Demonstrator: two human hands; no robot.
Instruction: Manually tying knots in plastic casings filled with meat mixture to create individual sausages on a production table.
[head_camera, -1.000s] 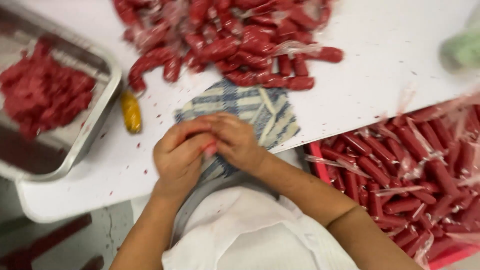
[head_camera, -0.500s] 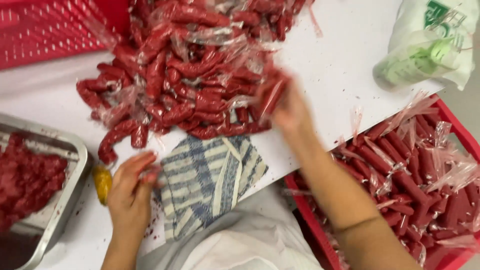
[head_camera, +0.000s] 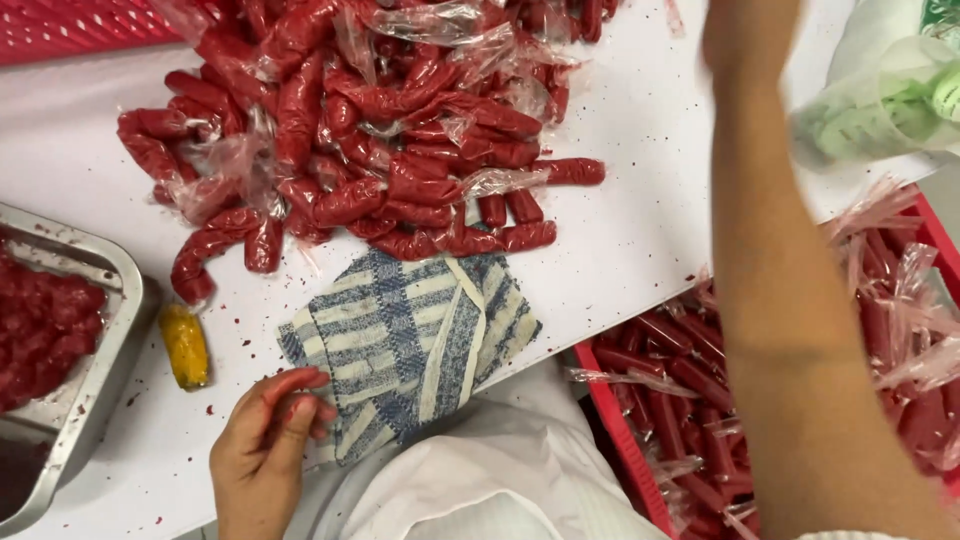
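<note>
Blue-and-white striped folded cloth (head_camera: 415, 345): near table edge, below heap of red plastic-wrapped sausages (head_camera: 370, 130) | left hand (head_camera: 262, 450): fingers loosely curled, touching cloth's near-left corner, holding nothing | right hand (head_camera: 745, 35): raised far right, fingers out of view, cannot tell | yellow stub (head_camera: 185, 345): left, beside metal tray (head_camera: 105, 345).

Bright, even overhead light; white surface (head_camera: 640, 230) reads clean, near blown out at upper right. Shadows soft and short, a faint one under the cloth (head_camera: 410, 350). Small glints on plastic wrap over the sausages (head_camera: 370, 130). Right arm (head_camera: 790, 300) smeared by motion blur, close to the lens. Bag (head_camera: 880, 100) soft. Left hand (head_camera: 265, 450) fairly sharp.
</note>
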